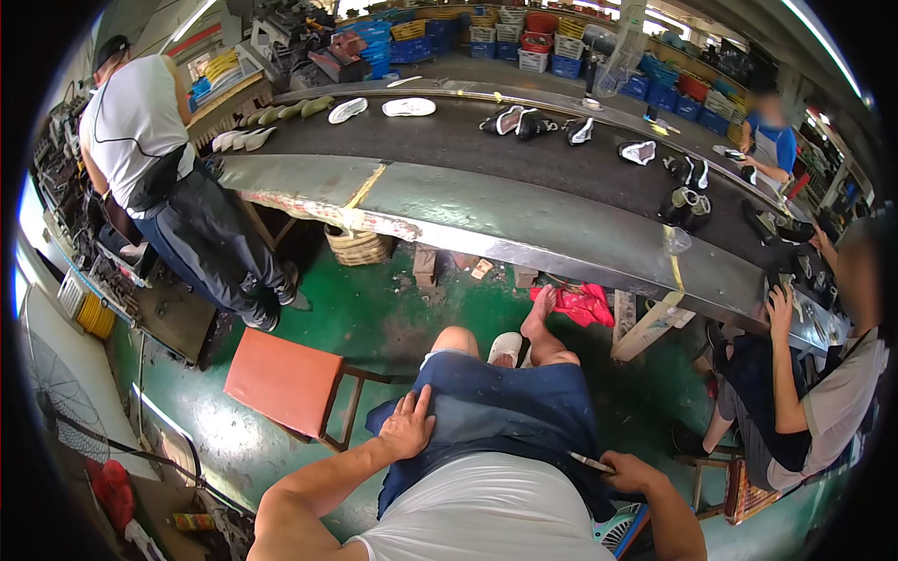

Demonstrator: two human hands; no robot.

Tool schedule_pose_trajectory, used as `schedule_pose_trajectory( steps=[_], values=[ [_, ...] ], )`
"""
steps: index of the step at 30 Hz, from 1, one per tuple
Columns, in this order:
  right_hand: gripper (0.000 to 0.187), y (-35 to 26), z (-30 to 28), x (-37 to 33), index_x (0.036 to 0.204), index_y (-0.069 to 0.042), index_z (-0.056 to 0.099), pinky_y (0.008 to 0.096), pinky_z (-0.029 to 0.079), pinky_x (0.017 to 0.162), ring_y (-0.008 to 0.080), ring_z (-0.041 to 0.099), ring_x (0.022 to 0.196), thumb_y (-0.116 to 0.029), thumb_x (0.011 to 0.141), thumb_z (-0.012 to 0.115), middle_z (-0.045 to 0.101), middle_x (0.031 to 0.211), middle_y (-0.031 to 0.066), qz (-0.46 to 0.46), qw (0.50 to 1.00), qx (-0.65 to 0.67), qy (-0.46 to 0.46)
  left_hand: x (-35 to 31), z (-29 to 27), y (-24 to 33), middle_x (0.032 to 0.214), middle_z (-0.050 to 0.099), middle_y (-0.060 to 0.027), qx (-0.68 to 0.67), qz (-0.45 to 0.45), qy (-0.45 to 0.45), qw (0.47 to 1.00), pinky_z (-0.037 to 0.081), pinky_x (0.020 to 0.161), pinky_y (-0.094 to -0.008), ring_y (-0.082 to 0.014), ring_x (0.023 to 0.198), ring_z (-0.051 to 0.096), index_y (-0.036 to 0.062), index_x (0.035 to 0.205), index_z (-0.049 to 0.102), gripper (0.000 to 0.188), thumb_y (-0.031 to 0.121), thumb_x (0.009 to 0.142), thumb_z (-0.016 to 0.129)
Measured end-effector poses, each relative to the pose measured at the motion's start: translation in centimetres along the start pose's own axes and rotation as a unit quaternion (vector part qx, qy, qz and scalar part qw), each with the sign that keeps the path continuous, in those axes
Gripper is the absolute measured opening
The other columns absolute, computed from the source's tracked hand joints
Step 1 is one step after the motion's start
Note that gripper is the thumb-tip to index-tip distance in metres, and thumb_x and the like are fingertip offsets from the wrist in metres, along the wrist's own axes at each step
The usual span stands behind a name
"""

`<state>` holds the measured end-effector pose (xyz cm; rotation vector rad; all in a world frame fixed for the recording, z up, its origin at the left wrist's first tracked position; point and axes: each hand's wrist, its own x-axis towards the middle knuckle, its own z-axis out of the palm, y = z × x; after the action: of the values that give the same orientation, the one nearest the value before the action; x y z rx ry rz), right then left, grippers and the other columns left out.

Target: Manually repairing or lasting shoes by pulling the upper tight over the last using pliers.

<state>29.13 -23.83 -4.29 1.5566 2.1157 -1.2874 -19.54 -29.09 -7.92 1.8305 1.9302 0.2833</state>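
My left hand (408, 428) lies on the dark blue apron (505, 402) over my lap, its fingers stretched out and holding nothing. Beside my right hip, my right hand (632, 472) is closed around a slim, pale-tipped tool (589, 461), perhaps a brush; its exact kind is too small to make out. The tool's tip points toward the apron. Neither hand touches the work line in front of me, where a dark conveyor belt (449, 140) carries white soles (409, 107) and black-and-white shoes (519, 122).
A metal ledge (486, 220) edges the belt. An orange-topped stool (283, 381) stands at my left, a wicker basket (358, 247) under the ledge. One person (140, 131) stands at left; another (832, 374) sits at right handling shoes. A third (774, 145) works across the belt.
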Motion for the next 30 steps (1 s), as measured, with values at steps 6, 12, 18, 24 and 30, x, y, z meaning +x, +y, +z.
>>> schedule_pose_trajectory(
  steps=[6,12,18,24,30],
  values=[
    [0.039,0.4,1.8,-0.3,0.120,-0.005,0.060,0.0399,0.051,0.085,0.0330,0.067,0.097,-0.022,0.086,0.068,0.069,0.103,0.0191,0.005,0.998,0.042,-0.053,-0.1,-1.0,1.6,0.151,0.031,-0.0359,0.026,-0.011,0.000,1.000,0.039,0.112,-0.0518,-0.0513,0.138,0.037,0.0034,0.157,0.018,0.072,0.033,0.099,0.050],
    [0.041,0.8,1.7,0.0,0.121,-0.004,0.059,0.0392,0.051,0.085,0.0324,0.066,0.099,-0.022,0.086,0.069,0.069,0.106,0.0186,0.024,0.997,0.029,-0.066,0.4,-0.6,1.6,0.151,0.030,-0.0359,0.030,-0.018,-0.011,0.999,0.038,0.112,-0.0511,-0.0512,0.138,0.037,0.0039,0.157,0.018,0.072,0.033,0.100,0.050],
    [0.035,1.0,1.3,-0.3,0.116,-0.003,0.060,0.0356,0.051,0.077,0.0237,0.065,0.086,-0.023,0.088,0.067,0.068,0.092,0.0122,-0.025,0.998,0.020,-0.049,0.7,-0.7,1.8,0.154,0.028,-0.0342,0.024,-0.020,-0.030,0.999,0.036,0.114,-0.0508,-0.0496,0.141,0.034,0.0062,0.159,0.015,0.073,0.035,0.100,0.048],
    [0.044,-1.3,-3.8,-2.1,0.114,-0.003,0.061,0.0398,0.051,0.082,0.0333,0.067,0.094,-0.033,0.085,0.075,0.070,0.100,0.0178,0.015,0.998,-0.022,-0.064,1.6,-1.6,1.8,0.154,0.028,-0.0338,0.031,-0.023,-0.073,0.997,0.037,0.114,-0.0498,-0.0491,0.139,0.036,0.0063,0.158,0.016,0.073,0.037,0.101,0.047],
    [0.042,-3.5,-8.2,-1.4,0.112,-0.002,0.062,0.0362,0.052,0.076,0.0266,0.069,0.084,-0.026,0.083,0.079,0.072,0.093,0.0139,0.003,0.999,0.026,0.026,7.3,-6.4,2.9,0.132,0.057,-0.0274,0.110,-0.026,-0.249,0.962,0.047,0.101,-0.0521,-0.0455,0.119,0.058,0.0026,0.149,0.035,0.068,0.042,0.097,0.053]
  ],
)
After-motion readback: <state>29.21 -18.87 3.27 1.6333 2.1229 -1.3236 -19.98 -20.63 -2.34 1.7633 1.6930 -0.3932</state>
